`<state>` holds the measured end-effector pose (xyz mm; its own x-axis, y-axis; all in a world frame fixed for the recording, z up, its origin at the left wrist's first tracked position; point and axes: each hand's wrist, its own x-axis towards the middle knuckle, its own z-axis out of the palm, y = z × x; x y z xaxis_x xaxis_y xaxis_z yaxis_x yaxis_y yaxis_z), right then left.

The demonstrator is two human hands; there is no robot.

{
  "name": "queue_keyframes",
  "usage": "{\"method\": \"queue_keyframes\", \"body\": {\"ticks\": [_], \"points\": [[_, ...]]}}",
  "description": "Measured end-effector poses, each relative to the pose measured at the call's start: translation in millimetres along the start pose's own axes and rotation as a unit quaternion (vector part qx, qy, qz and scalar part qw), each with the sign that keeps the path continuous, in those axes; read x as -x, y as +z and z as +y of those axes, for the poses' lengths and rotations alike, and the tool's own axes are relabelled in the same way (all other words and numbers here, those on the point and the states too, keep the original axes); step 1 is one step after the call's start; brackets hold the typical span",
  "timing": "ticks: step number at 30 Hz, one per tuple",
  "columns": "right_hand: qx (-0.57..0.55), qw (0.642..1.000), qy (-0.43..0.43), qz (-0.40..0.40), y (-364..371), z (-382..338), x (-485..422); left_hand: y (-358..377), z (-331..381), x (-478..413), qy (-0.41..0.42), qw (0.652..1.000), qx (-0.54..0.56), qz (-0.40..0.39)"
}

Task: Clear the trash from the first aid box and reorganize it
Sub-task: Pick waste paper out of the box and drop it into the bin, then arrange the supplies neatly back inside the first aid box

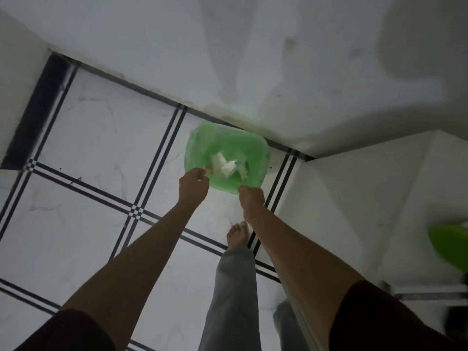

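Note:
A bin lined with a green plastic bag (253, 150) stands on the tiled floor against the white wall. Crumpled white paper and wrappers (224, 164) lie inside it. Reaching down from above, my left hand (193, 184) has its fingers pinched at the bag's near left rim. My right hand (251, 196) is closed on the bag's near right rim. The first aid box is not in sight.
White floor tiles (101, 138) with black double lines spread to the left. A white wall corner (354, 198) juts out on the right, close to the bin. A blurred green object (450, 247) sits at the right edge. My bare foot (238, 235) stands just behind the bin.

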<state>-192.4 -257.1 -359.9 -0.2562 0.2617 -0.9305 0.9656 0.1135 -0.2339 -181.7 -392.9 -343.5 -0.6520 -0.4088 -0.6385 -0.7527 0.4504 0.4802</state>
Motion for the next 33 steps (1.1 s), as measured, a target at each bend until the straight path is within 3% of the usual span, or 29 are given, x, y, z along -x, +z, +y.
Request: {"method": "queue_keyframes", "body": {"ticks": [6, 12, 18, 27, 33], "points": [[0.208, 0.960, -0.189, 0.000, -53, 3, 40, -9, 34, 66, 0.116, 0.992, -0.051, -0.009], [0.245, 0.889, -0.384, 0.042, -147, 12, 138, -31, 105, 173, 0.217, 0.972, -0.081, 0.028], [0.258, 0.817, -0.511, 0.067, -255, 20, 242, -29, 169, 295, 0.329, 0.935, -0.105, 0.075], [0.216, 0.776, -0.568, 0.167, -417, 67, 306, 40, 234, 438, 0.461, 0.872, -0.150, 0.063], [0.172, 0.809, -0.528, 0.193, -467, 107, 291, 95, 243, 480, 0.490, 0.856, -0.163, -0.008]]}}
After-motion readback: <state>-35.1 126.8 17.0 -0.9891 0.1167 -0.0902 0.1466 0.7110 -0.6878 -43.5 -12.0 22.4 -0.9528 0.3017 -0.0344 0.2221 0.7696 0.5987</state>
